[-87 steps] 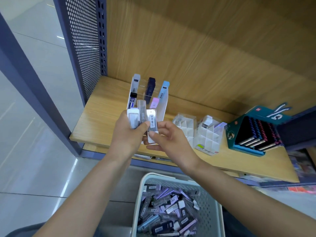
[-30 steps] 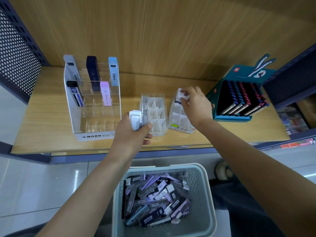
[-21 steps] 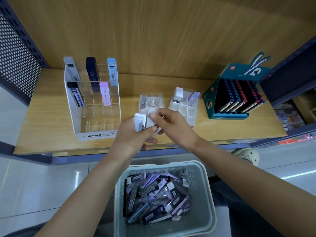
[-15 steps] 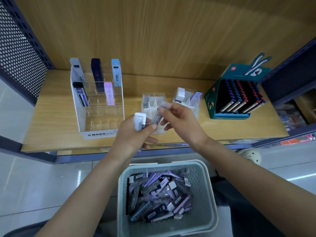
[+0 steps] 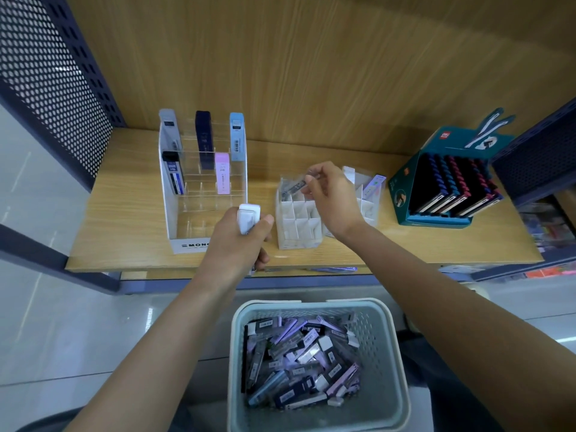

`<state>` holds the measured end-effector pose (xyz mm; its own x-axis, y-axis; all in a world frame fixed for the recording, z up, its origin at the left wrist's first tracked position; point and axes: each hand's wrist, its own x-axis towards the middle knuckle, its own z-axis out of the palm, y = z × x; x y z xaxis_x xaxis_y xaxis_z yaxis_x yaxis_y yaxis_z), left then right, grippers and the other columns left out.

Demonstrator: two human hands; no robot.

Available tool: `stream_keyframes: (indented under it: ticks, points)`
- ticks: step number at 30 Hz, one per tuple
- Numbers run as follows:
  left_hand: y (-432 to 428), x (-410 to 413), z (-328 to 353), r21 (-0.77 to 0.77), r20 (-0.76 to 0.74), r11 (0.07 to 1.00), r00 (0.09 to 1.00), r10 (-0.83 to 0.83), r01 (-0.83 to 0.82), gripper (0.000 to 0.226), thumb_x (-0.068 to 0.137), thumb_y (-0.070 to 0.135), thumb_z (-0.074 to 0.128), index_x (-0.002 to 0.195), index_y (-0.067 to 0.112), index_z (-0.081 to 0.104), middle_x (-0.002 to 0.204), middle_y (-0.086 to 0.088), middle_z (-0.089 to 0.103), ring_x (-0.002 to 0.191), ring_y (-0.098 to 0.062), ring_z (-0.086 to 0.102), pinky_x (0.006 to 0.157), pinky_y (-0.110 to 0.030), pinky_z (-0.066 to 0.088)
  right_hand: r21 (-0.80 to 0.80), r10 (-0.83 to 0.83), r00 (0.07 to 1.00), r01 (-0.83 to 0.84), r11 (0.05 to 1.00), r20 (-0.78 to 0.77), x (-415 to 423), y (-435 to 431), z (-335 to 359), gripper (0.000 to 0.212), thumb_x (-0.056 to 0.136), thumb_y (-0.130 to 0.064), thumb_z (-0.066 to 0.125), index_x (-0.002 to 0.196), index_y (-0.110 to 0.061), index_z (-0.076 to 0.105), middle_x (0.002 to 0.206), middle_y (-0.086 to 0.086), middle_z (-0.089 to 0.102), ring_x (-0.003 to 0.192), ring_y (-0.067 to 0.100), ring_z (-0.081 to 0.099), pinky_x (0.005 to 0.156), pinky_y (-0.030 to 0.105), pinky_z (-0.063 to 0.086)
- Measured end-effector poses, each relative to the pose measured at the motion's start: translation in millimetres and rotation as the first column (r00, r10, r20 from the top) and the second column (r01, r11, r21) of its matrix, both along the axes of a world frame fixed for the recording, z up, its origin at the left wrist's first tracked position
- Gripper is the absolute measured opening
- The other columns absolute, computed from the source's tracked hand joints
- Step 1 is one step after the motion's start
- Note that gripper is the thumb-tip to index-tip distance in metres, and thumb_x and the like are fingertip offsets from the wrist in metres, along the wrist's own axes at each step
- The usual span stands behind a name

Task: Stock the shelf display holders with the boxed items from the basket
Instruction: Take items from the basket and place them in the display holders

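Clear box (image 5: 295, 189) tilted, lower end leftward

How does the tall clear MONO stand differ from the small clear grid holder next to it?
The tall clear tiered stand rises in steps toward the back; the small clear grid holder with white dividers is low and level. The stand holds five upright boxes; the holder's front cells are empty, and the right hand pinches a clear box over its back row. Both are see-through, on the wooden shelf.

teal display box (image 5: 402, 198), perforated metal panel (image 5: 46, 73)
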<state>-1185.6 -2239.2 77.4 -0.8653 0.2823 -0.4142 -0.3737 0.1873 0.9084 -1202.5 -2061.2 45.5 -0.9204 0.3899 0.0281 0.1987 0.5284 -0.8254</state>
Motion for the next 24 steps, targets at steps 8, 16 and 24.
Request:
stream_keyframes:
  ticks: [8, 16, 24]
  points:
    - [-3, -5, 0, 0.010, 0.043, 1.000, 0.999, 0.009, -0.009, 0.012, 0.095, 0.022, 0.052, 0.096, 0.010, 0.050, 0.072, 0.003, 0.053, 0.038, -0.002, 0.047, 0.039, -0.014, 0.039, 0.229, 0.151, 0.981, -0.175, 0.957, 0.118, -15, -5, -20, 0.012, 0.093, -0.004, 0.051, 0.102, -0.010, 0.053, 0.097, 0.000, 0.056, 0.087, 0.020, 0.061, 0.082, 0.043, 0.050]
    - [-5, -6, 5, 0.086, 0.053, 0.996, 0.999, 0.001, -0.005, 0.012, 0.095, 0.019, 0.053, 0.088, 0.010, 0.049, 0.064, 0.002, 0.053, 0.039, -0.003, 0.049, 0.040, -0.015, 0.040, 0.375, 0.116, 0.988, -0.145, 0.915, 0.100, -23, -4, -23, 0.011, 0.091, -0.007, 0.056, 0.102, -0.010, 0.057, 0.098, -0.005, 0.047, 0.079, 0.013, 0.054, 0.079, 0.040, 0.050]
    - [-8, -9, 4, 0.037, 0.108, 0.999, 0.994, 0.030, -0.034, 0.029, 0.092, 0.043, 0.052, 0.088, 0.014, 0.046, 0.055, 0.001, 0.050, 0.045, -0.011, 0.046, 0.052, -0.024, 0.041, 0.270, 0.149, 0.988, -0.132, 0.954, -0.044, -1, -34, 4, 0.013, 0.095, -0.011, 0.050, 0.107, -0.010, 0.055, 0.095, -0.003, 0.050, 0.073, 0.006, 0.050, 0.073, 0.034, 0.048]
